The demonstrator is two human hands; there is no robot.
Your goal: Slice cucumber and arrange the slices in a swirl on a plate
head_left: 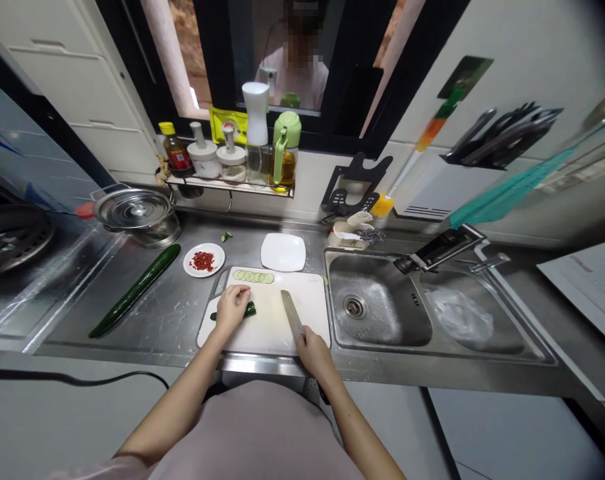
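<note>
My right hand (314,355) grips a kitchen knife (293,313), its blade pointing away from me over the right half of the white cutting board (277,340). On the left half, my left hand (233,307) is closed, fingertips pinched together; whatever is between them is too small to make out. A short piece of cucumber (251,309) lies beneath that hand, its middle hidden. Thin cucumber slices (253,276) overlap in a row along the board's far edge. To the left, a whole cucumber (137,290) rests diagonally on the steel counter.
Behind the board are a white square plate (283,252) and a round plate (187,265) of red chopped bits. A lidded pot (157,230) stands back left. The sink (382,333) adjoins the board on the right. A condiment rack (232,185) hangs below the window.
</note>
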